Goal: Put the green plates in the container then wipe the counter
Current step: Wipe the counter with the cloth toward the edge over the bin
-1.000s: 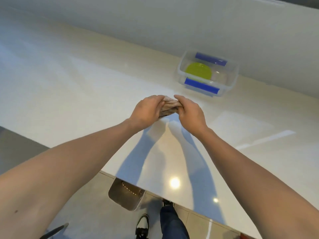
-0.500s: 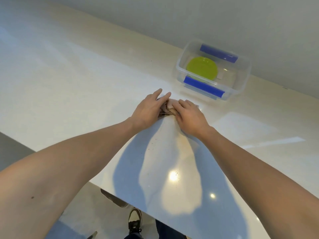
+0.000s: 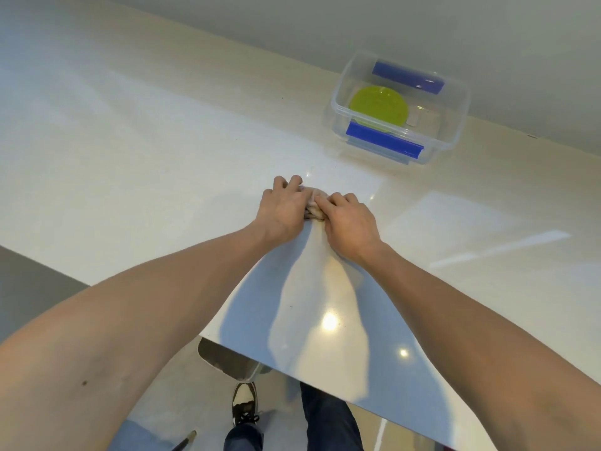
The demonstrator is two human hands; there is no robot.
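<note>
Two hands press a small cloth on the worktop

The left hand (image 3: 283,208) and right hand (image 3: 349,219) curl their fingers over the bunched cloth (image 3: 313,203) between them, mid-worktop (image 3: 136,151). Green plates (image 3: 379,106) already lie in the clear container (image 3: 453,125) near the far edge, beyond the right hand; wiping seems next.

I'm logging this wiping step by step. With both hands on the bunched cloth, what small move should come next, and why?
Probably slide the cloth sideways along the counter. The green plate already lies in the clear container, so wiping is what remains, and the left hand and right hand both press the cloth down on the surface.
</note>
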